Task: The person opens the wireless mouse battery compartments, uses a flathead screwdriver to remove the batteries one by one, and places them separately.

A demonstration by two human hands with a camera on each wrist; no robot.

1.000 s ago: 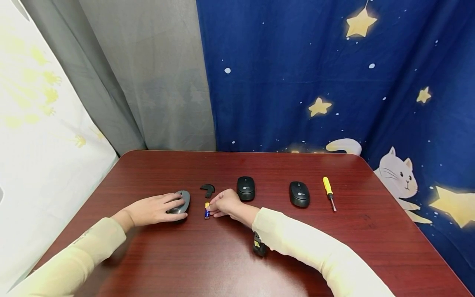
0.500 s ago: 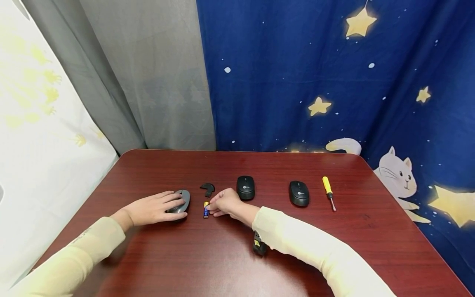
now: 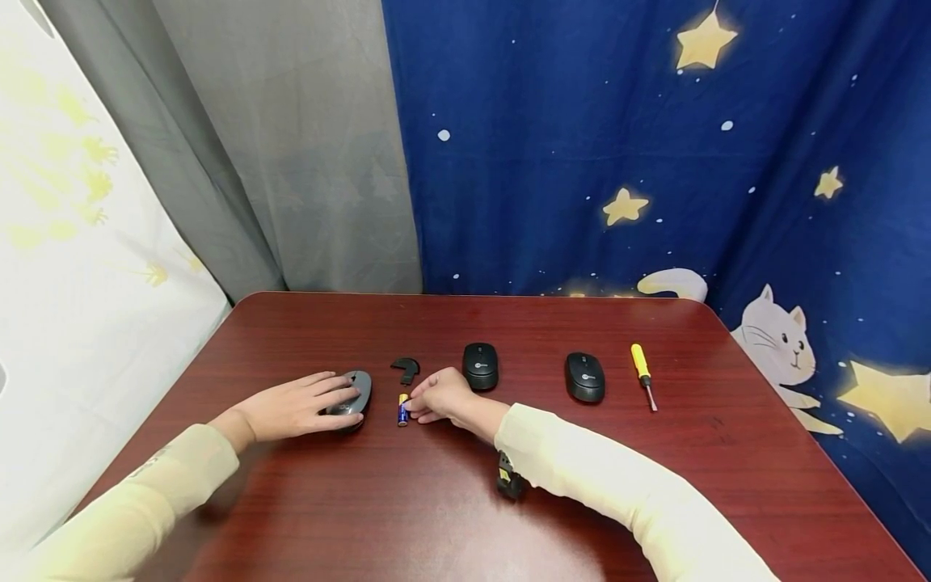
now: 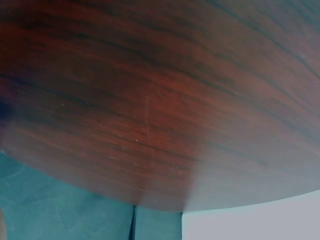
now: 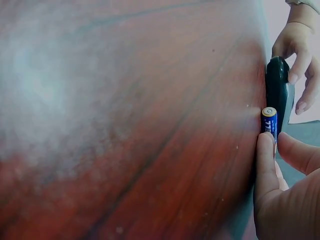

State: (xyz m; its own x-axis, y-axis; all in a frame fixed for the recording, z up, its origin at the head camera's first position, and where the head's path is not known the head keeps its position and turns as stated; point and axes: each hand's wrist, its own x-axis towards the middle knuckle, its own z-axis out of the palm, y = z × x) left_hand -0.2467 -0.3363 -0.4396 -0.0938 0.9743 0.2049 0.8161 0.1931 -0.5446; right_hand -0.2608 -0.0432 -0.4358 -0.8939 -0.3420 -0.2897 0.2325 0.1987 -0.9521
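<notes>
My left hand rests over a grey computer mouse on the left of the table, its fingers draped across the top. To the right of that mouse lies a blue battery with a gold end. The thumb and fingertips of my right hand pinch the battery's right side. In the right wrist view the battery shows its end cap beyond my fingertips, close to the dark side of the mouse. The left wrist view shows neither hand's work.
A small black curved piece with a tab lies behind the battery. Two black mice lie to the right, then a screwdriver with a yellow handle. The reddish-brown wooden table ends at curtains behind.
The battery has shifted very slightly left at my right fingertips. Both hands keep nearly the same places, and the other things on the table lie still.
</notes>
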